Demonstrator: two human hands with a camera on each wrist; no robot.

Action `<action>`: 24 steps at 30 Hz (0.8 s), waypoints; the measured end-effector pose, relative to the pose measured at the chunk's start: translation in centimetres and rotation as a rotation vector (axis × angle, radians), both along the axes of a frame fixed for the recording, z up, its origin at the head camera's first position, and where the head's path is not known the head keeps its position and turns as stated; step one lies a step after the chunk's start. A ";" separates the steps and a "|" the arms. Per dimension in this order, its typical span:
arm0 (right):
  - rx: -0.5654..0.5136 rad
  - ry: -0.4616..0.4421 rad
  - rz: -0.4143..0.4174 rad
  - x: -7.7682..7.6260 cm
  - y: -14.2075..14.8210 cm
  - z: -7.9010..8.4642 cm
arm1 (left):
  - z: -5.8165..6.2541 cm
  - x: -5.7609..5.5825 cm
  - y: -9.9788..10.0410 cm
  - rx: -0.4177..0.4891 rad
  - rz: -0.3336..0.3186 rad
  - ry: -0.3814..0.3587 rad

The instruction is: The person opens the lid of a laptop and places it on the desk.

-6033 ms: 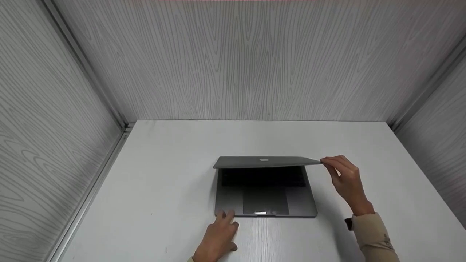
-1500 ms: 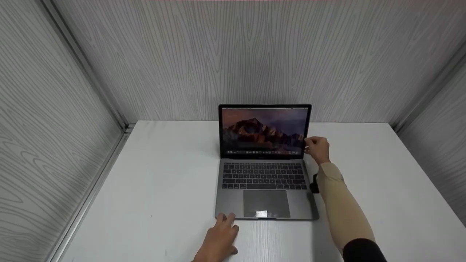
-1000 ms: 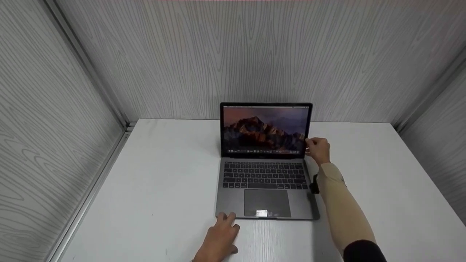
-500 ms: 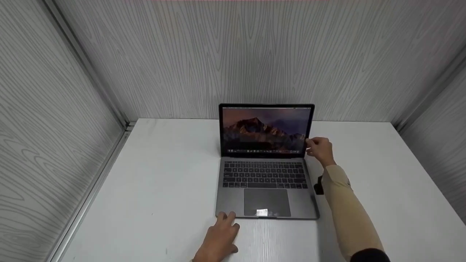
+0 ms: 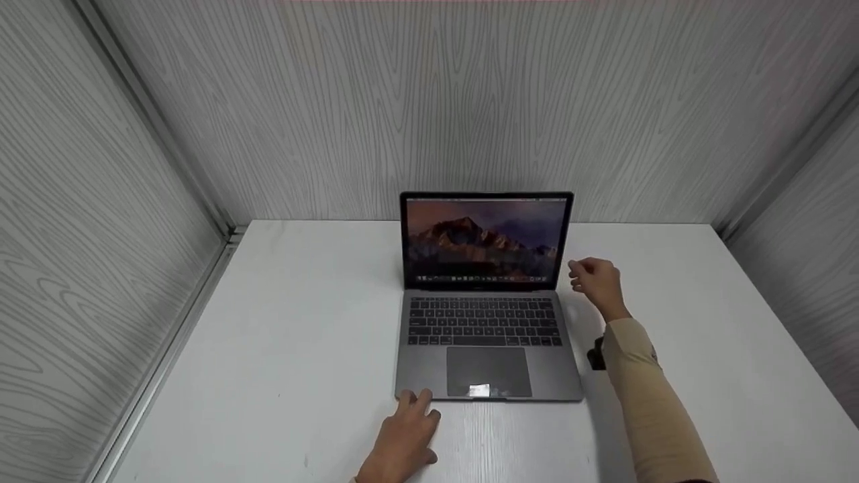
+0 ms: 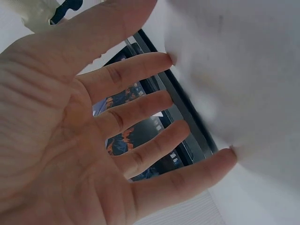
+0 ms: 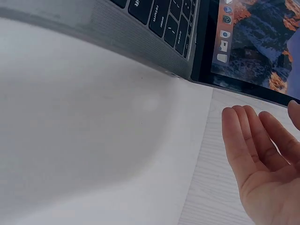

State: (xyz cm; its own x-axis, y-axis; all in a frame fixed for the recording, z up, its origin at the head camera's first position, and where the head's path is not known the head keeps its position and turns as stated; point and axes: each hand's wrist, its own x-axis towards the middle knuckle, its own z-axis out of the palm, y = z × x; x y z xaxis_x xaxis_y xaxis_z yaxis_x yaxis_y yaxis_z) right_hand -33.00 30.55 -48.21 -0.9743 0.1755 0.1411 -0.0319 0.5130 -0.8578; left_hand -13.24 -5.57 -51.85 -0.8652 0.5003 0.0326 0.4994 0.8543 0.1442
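A grey laptop (image 5: 423, 372) stands with its lid raised, and its lit screen (image 5: 483, 238) shows a mountain picture with a row of icons. At the near left corner my left hand (image 5: 404, 433) touches the front edge with its fingertips. The left wrist view shows that hand's fingers (image 6: 136, 110) spread and fairly straight across the laptop's edge. My right hand (image 5: 599, 282) hovers just right of the screen, apart from it and holding nothing. Its fingers (image 7: 239, 140) are loosely bent in the right wrist view, beside the lid's lower corner.
The laptop lies on a white table (image 5: 302, 322). Behind it rises a grey wood-grain panel (image 5: 429, 100), with similar panels on the left (image 5: 87, 221) and right (image 5: 805, 221). A small black object (image 5: 596, 354) is at the right sleeve's cuff.
The lid, low and held by the right hand six seconds ago, has swung up and the screen shows. In the last half second the right hand let go and moved slightly right; the left stayed put.
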 end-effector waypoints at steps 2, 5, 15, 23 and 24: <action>0.013 0.006 -0.003 0.3 0.2 0.0 | -0.1 0.0 0.1 0.000 -0.004 -0.001; 0.020 0.012 0.001 0.7 0.3 0.0 | -0.2 0.2 0.3 -0.010 -0.003 -0.010; 0.052 0.069 0.021 2.2 0.5 0.3 | 0.2 0.4 0.3 -0.009 0.009 -0.044; 0.075 0.080 0.020 3.0 0.9 0.6 | -0.1 0.2 0.4 0.002 0.010 -0.028; 0.074 0.079 0.021 3.2 1.0 0.5 | -0.1 0.2 0.5 0.001 0.012 -0.031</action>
State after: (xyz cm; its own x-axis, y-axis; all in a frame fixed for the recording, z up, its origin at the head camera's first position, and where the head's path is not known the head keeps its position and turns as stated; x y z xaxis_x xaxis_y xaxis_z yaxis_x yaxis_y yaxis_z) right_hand -29.82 31.59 -47.66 -0.9630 0.1418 0.2292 -0.1088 0.5734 -0.8120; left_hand -13.02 -5.08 -51.92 -0.8719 0.4896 0.0060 0.4841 0.8601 0.1608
